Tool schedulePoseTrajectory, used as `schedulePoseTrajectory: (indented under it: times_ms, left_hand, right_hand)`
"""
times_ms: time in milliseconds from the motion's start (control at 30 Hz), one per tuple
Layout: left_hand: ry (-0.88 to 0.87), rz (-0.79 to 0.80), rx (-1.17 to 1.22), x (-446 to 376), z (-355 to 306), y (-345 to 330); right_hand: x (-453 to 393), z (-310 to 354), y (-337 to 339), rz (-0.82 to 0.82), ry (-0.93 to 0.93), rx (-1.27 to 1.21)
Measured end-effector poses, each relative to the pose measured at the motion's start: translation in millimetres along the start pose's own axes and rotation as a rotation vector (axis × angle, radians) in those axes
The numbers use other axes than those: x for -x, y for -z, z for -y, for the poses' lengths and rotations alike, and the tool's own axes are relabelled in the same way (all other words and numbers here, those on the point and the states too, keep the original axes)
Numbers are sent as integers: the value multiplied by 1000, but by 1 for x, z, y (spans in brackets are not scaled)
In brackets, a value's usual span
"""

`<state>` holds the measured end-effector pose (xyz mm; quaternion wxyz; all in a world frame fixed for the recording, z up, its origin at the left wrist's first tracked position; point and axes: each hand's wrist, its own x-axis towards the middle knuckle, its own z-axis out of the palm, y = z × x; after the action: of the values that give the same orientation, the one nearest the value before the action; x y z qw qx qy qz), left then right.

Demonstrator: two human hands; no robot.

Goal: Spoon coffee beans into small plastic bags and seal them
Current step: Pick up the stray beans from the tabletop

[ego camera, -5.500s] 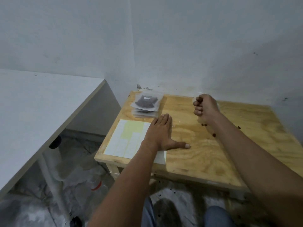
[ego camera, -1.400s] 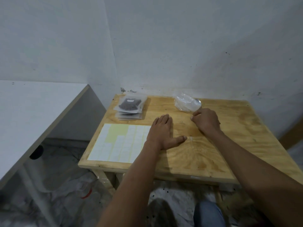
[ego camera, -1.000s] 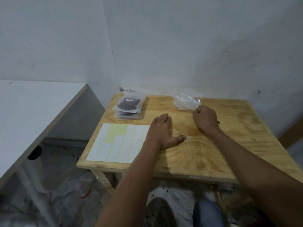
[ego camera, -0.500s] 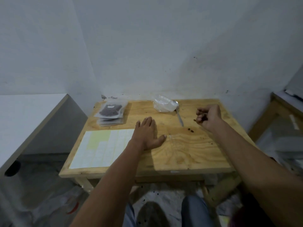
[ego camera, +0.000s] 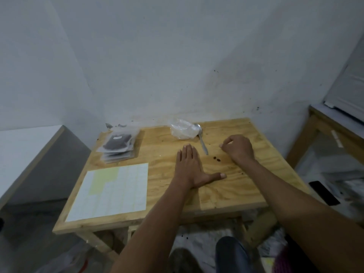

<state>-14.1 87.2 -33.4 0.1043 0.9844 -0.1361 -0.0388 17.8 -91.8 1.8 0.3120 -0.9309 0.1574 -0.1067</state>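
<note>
1. Dark coffee beans (ego camera: 216, 159), a few of them, lie loose on the wooden table (ego camera: 232, 192), between the two hands and just short of the spoon's handle tip.
2. Metal spoon (ego camera: 202, 138) lies flat on the tabletop, its bowl toward the wall and touching a crumpled clear plastic bag (ego camera: 182, 131); its handle runs toward the person and ends near the loose beans.
3. That clear bag sits near the table's far edge; whether anything is in it cannot be told.
4. At the far left corner a stack of filled bags (ego camera: 117, 146) rests flat, the top one showing a dark mass of beans under a small pale label.
5. Nearer the person, a sheet of labels (ego camera: 112, 192) lies on the left part of the table, mostly white squares with a yellowish patch where some are gone.
6. The left hand (ego camera: 192, 169) lies palm down on the wood, fingers together and pointing to the wall, thumb spread out to the right; it grasps nothing.
7. The right hand (ego camera: 238, 147) rests to the right of the spoon, loosely curled with thumb and fingertips drawn close; whether it pinches a bean cannot be told.
8. Both forearms are bare, and the hands are apart from each other.
</note>
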Motion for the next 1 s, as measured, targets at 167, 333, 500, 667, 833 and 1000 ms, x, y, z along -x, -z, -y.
schedulePoseTrajectory:
  times_ms: [167,333,500,667,833,1000]
  left_hand:
    - [8,-22,-14,-1,0,-3]
    - [7,-30,5,-2,1,-3]
    - [6,-44,12,0,0,-3]
    - [1,-66,7,2,-1,-2]
    - [11,-39,11,2,0,0]
    - [10,-51,9,1,0,-1]
  right_hand:
    - [-6,5,-17,-21,8,100]
    - [-11,2,-32,-16,41,264]
    - [-15,1,-25,27,42,107]
    - [-17,14,-3,40,-431,-1031]
    - [-17,3,6,288,-628,-1628]
    - [-12,-3,13,330,-543,-1306]
